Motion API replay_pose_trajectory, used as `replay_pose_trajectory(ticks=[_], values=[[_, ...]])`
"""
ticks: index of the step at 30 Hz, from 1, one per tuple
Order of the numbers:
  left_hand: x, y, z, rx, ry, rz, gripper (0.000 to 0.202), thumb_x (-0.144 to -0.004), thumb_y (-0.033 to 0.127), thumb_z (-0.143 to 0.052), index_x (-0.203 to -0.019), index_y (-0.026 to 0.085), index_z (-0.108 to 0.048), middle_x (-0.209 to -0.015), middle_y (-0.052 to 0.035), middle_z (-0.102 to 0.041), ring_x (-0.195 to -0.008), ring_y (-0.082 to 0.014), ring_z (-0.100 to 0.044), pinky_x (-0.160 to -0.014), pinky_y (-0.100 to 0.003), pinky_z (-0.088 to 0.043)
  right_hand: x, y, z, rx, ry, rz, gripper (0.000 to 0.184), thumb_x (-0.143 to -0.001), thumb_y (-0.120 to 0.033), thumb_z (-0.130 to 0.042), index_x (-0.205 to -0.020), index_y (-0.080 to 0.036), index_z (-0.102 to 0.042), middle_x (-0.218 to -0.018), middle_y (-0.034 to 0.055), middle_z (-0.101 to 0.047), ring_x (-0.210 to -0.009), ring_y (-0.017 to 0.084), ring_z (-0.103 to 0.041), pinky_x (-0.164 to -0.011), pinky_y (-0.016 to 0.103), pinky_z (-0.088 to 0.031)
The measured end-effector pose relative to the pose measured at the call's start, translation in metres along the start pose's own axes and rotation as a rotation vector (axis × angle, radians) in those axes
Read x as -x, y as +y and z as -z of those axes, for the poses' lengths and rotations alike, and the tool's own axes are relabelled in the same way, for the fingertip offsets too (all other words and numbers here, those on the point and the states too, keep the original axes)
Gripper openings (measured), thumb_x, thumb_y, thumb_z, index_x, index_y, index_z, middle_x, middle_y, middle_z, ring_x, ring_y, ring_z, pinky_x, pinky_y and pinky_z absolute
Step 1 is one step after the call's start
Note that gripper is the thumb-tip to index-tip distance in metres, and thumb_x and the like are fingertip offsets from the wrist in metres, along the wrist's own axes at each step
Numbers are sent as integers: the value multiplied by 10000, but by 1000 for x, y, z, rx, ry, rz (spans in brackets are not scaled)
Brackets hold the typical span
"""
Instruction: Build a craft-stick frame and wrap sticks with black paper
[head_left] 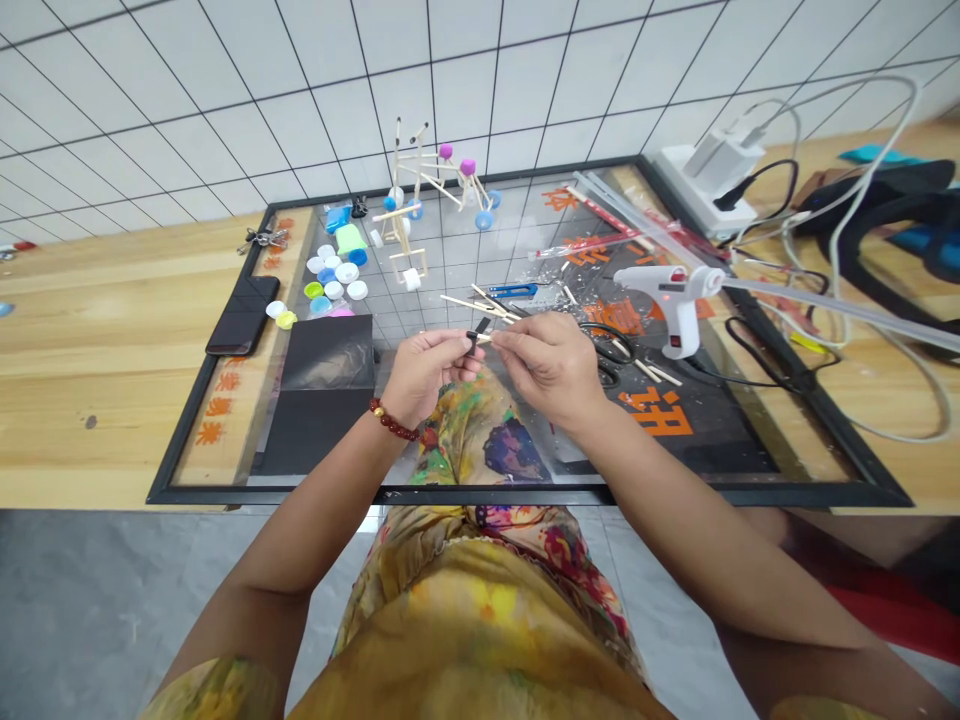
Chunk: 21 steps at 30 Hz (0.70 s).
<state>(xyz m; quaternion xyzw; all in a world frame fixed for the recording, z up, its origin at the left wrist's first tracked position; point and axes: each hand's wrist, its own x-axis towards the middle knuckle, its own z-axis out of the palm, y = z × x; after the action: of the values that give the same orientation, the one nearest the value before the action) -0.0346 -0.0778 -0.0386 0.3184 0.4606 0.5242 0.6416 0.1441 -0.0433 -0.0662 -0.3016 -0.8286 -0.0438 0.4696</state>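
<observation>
My left hand (427, 375) and my right hand (544, 365) meet in the air above my lap. The left fingers pinch a small black piece (474, 342). A thin wooden stick (486, 338) runs from that piece into my right fingertips, which grip it. A red bead bracelet (394, 420) circles my left wrist. Loose wooden sticks (476, 305) lie just beyond my hands, and black-handled scissors (607, 352) lie to the right of my right hand. A white hot glue gun (671, 300) rests farther right.
A black-framed work mat (525, 493) lies on the wooden table. On it stand a stick model with coloured caps (442, 175) and scattered bottle caps (334, 275). A phone (241, 315), black sheet (322, 390) and power strip (709, 185) with cables surround my work area.
</observation>
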Motion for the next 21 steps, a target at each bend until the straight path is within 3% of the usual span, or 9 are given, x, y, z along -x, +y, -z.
replay_pose_trajectory(ticks=[6,12,18,21], values=[[3,5,-2,85,-4,86,147,-713,130,-646,-846,71,-670,-695,-76,-721,-571,-112,-648,-571,-221,-510,0,-3,1,50,-15,14,169,-927,-176,-563,-918,-241,-719,-812,33,-704,-778,177,-568,-738,337,-411],[4,6,-2,98,-43,86,167,-700,106,-603,-852,77,-667,-730,-78,-727,-592,-118,-659,-586,-227,-512,-2,-4,2,53,-18,-17,167,-925,-179,-572,-913,-238,-727,-813,39,-721,-773,180,-599,-734,341,-433],[4,3,-2,68,-30,-27,297,-686,119,-692,-979,139,-650,-800,-40,-743,-602,-127,-666,-575,-254,-503,-7,-8,6,-205,27,-210,123,-919,-223,-610,-937,-218,-732,-848,43,-734,-813,177,-673,-750,318,-517],[5,2,-4,43,-44,-47,282,-666,124,-732,-942,142,-674,-837,-27,-733,-612,-112,-660,-578,-247,-501,-9,-11,7,-348,10,-310,103,-902,-256,-644,-919,-220,-739,-820,27,-730,-757,163,-662,-722,307,-523]])
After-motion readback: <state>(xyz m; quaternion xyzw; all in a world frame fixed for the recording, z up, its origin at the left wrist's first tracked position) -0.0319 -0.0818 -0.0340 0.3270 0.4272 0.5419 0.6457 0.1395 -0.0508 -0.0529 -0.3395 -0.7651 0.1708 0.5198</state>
